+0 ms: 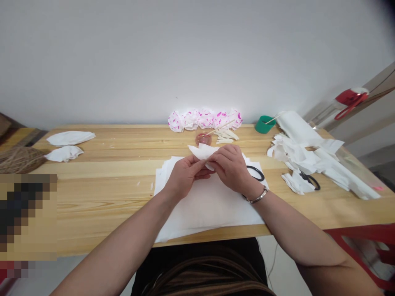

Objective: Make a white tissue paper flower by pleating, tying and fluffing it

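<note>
Between my two hands is a folded piece of white tissue paper, its pointed ends sticking up past my fingers. My left hand pinches its lower left side, and my right hand closes over its right side. Below them lies a stack of white paper sheets. A black scissor handle shows on the stack just right of my right hand; the rest of that tool is hidden. Beyond my hands stands a small clear dish with pinkish contents, a thin stick resting across it.
White paper flowers with pink marks line the wall, near cream strips. A green cup stands right of them. Crumpled white paper and another black handle lie right. Left are folded white pieces and brown twine.
</note>
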The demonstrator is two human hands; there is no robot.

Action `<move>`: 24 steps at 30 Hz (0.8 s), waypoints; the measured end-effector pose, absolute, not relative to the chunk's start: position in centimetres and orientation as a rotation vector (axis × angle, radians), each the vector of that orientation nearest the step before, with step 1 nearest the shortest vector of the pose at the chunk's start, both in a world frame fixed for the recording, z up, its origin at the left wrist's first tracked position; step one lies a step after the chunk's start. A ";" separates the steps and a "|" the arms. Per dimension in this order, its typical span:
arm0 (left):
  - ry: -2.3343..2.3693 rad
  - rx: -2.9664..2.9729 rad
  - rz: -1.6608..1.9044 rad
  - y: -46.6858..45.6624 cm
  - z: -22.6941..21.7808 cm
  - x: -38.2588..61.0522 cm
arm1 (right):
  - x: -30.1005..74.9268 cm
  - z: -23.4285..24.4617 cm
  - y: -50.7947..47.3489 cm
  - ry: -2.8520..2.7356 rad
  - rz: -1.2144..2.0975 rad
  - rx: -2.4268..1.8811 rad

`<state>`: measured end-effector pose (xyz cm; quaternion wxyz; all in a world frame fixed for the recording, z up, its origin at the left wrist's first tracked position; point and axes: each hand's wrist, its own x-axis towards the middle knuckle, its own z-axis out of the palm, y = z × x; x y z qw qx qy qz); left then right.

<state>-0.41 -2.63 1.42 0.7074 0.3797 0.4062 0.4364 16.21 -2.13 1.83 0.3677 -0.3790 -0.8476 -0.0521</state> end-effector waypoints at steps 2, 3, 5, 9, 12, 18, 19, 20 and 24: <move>0.921 0.847 0.984 -2.6 1.5 -0.5 | 16.2 1.8 -2.1 -2.178 -0.142 -0.966; 0.926 0.850 0.993 -2.6 1.5 -0.5 | 16.2 1.9 -2.2 -2.178 -0.145 -0.965; 0.923 0.863 1.001 -2.6 1.5 -0.6 | 16.2 1.9 -2.2 -2.176 -0.145 -0.962; 0.910 0.889 0.999 -2.8 1.7 -0.6 | 16.3 1.9 -2.2 -2.166 -0.136 -0.973; 0.923 0.894 1.003 -2.9 1.8 -0.5 | 16.3 1.9 -2.1 -2.172 -0.142 -0.986; 0.929 0.901 0.999 -2.9 1.9 -0.4 | 16.3 1.9 -2.2 -2.197 -0.165 -1.002; 0.931 0.902 0.997 -2.9 1.9 -0.5 | 16.3 1.9 -2.2 -2.200 -0.159 -1.004; 0.931 0.902 0.997 -2.9 1.9 -0.5 | 16.3 1.9 -2.2 -2.202 -0.152 -1.007; 0.921 0.900 0.992 -2.8 1.8 -0.5 | 16.2 1.9 -2.1 -2.183 -0.107 -1.014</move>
